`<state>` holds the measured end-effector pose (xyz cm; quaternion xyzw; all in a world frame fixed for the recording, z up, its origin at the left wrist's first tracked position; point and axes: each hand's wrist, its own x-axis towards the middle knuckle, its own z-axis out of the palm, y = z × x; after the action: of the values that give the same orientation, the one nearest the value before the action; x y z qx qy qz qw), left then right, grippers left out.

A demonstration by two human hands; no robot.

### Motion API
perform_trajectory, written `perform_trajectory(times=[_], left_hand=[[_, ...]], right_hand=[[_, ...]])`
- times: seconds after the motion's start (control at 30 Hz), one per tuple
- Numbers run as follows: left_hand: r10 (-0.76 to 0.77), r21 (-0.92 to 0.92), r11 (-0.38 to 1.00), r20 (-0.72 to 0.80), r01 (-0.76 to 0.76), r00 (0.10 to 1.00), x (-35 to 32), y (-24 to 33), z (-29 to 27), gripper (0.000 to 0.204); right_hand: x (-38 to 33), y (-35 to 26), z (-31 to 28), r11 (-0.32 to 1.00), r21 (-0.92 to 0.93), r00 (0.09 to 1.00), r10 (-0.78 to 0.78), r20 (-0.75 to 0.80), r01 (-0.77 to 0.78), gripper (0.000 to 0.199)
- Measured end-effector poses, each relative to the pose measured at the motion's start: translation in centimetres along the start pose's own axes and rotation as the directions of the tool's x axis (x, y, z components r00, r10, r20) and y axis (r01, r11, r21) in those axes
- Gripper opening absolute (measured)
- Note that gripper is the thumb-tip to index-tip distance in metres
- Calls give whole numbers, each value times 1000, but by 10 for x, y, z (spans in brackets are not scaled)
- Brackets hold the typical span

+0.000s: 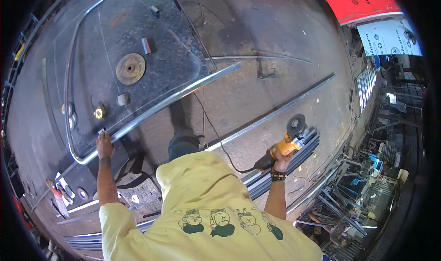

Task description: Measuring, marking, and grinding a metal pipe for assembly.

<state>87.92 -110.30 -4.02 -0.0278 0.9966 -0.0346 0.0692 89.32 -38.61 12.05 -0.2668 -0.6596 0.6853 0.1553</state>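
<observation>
My left hand [104,144] rests on a bent steel tube frame [151,111] lying across a dark metal work table [151,31]; the fingers grip the tube near its rounded corner. My right hand [281,159] holds a yellow angle grinder [288,141] out to the right, its grey disc [296,122] pointing away above a stack of dark metal bars [298,156]. The grinder's black cable [216,134] runs back across the floor toward the table.
A worn grinding disc [130,68], a small red-grey block [146,45] and yellow fittings [98,112] lie on the table. A long steel strip [275,111] lies on the concrete floor. Scrap metal and racks [358,187] crowd the right; a red sheet [360,1] is top right.
</observation>
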Motion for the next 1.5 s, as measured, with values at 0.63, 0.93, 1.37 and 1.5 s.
perform_trajectory(times=[0.63,0.93,1.37,1.5], left_hand=[[158,-420,898,30,-130,987,167,327,-80,60],[-105,-252,966,-153,64,983,191,384,-82,38],[-56,-260,965,-260,-14,964,185,388,-63,20],[-57,-229,974,-249,-2,967,187,391,-60,20]], right_hand=[[225,5,66,950,-285,737,286,612,-131,69],[325,56,63,919,-349,544,202,814,181,56],[275,111,70,990,-136,674,116,730,-23,54],[272,129,66,978,-52,638,173,750,-203,53]])
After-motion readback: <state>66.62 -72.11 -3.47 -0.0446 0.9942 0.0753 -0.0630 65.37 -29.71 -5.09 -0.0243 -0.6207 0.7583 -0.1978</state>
